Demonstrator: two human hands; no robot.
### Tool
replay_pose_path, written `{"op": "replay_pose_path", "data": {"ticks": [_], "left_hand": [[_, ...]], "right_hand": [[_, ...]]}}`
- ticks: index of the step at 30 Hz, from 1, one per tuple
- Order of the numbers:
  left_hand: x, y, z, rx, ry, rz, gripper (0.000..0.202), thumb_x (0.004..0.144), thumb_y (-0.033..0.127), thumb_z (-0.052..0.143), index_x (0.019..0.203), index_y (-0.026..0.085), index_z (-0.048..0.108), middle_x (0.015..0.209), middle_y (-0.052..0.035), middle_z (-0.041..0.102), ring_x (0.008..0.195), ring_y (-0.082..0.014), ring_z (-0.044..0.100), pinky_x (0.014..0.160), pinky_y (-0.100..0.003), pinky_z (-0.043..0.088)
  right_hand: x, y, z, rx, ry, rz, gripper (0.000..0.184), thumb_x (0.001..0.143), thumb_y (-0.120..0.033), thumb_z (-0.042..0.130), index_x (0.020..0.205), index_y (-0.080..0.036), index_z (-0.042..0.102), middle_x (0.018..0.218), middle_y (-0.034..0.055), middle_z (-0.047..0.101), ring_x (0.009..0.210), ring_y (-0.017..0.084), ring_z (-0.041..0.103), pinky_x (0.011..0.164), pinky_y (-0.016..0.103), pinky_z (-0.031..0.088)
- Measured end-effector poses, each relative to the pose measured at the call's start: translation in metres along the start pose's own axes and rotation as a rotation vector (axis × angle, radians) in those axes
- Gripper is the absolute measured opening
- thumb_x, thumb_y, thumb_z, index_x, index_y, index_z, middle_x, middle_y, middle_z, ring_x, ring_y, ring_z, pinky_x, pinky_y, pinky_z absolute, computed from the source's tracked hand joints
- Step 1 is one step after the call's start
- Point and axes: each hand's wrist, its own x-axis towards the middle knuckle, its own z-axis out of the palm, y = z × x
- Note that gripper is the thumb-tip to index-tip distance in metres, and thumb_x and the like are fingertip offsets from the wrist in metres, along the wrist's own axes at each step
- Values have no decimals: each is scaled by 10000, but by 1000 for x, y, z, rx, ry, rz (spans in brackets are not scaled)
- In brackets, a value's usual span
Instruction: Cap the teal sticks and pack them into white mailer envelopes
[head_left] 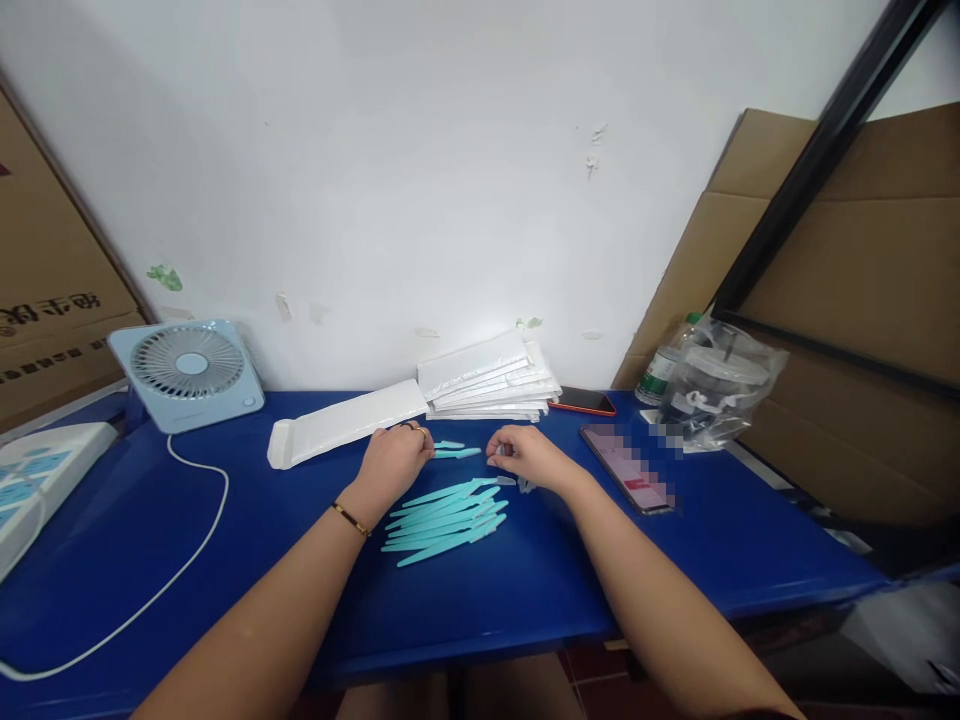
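My left hand [397, 458] is closed on slim teal eyebrow razors [457, 454], whose ends point right out of its fingertips. A short gap away, my right hand [529, 456] is pinched, with something small and pale at its fingertips that I cannot make out. Below both hands, several more teal eyebrow razors [446, 525] lie in a loose fanned pile on the blue table [540, 590]. Small clear pieces [525, 485], like blade caps, rest under my right hand. An opened white envelope [352, 425] lies behind my left hand.
A stack of white envelopes [487, 375] rests against the wall. To the left stand a light blue fan [191, 370] with a white cable and a power strip [52, 480]. On the right are two phones [626, 470], a bottle [664, 365] and a bagged cup [720, 390].
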Motion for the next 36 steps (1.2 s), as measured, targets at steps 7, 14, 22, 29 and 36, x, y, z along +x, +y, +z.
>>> {"op": "replay_pose_path", "data": {"ticks": [7, 14, 22, 29, 36], "left_hand": [[-5, -4, 2, -207, -98, 59, 182, 742, 394, 568, 786, 243, 659, 855, -9, 650, 762, -174, 590, 624, -263, 368], [-6, 4, 12, -393, -279, 52, 122, 708, 301, 556, 713, 232, 656, 712, 3, 655, 639, -146, 575, 538, -231, 353], [-6, 3, 13, -343, -300, 9, 184, 696, 392, 590, 732, 218, 640, 712, 5, 655, 633, -145, 573, 517, -231, 341], [-3, -11, 11, -398, -202, -47, 216, 721, 416, 560, 734, 208, 615, 723, -4, 648, 648, -152, 575, 532, -241, 354], [1, -14, 9, -492, -152, -68, 267, 724, 453, 554, 767, 195, 609, 709, -11, 636, 634, -156, 570, 538, -244, 384]], "right_hand": [[-10, 14, -9, -83, -163, -41, 154, 638, -300, 725, 738, -189, 685, 795, 19, 593, 671, 127, 551, 588, 227, 388], [-5, 8, -4, -183, -172, -96, 81, 693, -249, 670, 749, -192, 670, 814, 5, 596, 709, 116, 553, 790, 286, 349], [-5, 4, -5, -115, -153, -80, 74, 678, -159, 603, 742, -167, 639, 650, -16, 627, 563, 91, 555, 609, 207, 383], [-9, 15, -12, 69, -42, 25, 151, 686, -168, 594, 816, -167, 670, 664, 7, 646, 563, 103, 578, 518, 190, 409], [0, 11, -7, 514, 204, 163, 272, 755, -415, 615, 768, -145, 642, 650, 23, 657, 509, 98, 573, 512, 208, 448]]}}
